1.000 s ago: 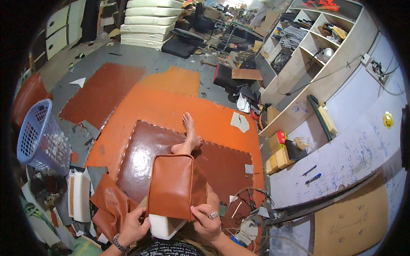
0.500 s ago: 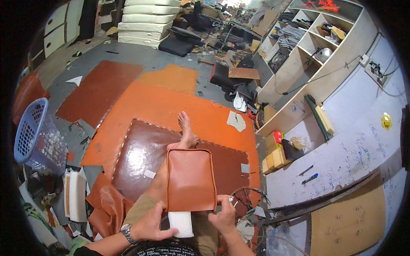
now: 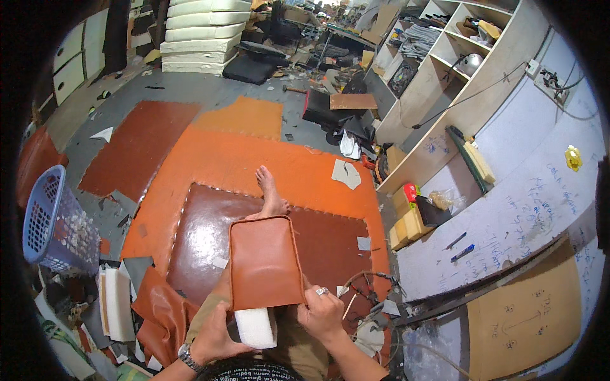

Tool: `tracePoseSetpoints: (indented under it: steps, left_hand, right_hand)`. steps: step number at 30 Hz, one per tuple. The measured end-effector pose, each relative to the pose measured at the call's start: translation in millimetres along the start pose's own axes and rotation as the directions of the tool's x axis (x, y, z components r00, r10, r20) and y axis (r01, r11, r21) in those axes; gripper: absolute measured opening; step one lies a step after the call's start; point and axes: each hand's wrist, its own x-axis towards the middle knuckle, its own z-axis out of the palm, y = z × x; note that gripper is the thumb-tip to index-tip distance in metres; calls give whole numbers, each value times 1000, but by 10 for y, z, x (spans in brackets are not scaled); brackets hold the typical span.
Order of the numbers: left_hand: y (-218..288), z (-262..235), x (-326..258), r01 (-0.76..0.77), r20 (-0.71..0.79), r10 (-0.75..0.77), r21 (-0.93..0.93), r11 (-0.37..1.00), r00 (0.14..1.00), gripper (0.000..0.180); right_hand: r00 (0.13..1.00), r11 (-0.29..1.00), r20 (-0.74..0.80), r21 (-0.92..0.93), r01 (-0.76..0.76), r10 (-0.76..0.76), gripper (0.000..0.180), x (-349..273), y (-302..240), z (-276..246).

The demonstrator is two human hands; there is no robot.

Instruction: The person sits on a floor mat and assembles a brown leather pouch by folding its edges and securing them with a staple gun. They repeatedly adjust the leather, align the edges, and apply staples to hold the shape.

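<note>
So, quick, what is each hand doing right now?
Left hand: closed on the white foam block.
Right hand: gripping the brown leather cover's lower edge.

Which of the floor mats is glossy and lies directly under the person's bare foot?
The dark brown mat: it is shiny and lies under the foot. The orange mat and the reddish-brown mat look matte.

One head-worn fisheye view looks steeply down, close over the lap, across the workshop floor (image 3: 210, 152).
</note>
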Motion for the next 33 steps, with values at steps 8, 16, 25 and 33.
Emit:
tracePoseSetpoints:
  steps: [8,16,25,33]
  left_hand:
    - [-210,110,-160,19,-60,-11,138,990,998,101]
    - [-308,208,-331,-12,-172,48,207,978,984,79]
    - [-396,437,-523,109,-296,-117,-43,993,948,57]
    - [-473,117,-147,402,-188,-451,-247,882,873,42]
  right_hand:
    - [1000,999,16,29,-19,18,19,-68,20,5]
    - [997,997,16,37,-71,71,20,-201,-80,18]
    - [985,988,99,39,-147,143,17,-558,-225,-13]
    - [948,971,319,221,-94,20,28,-970,-578,484]
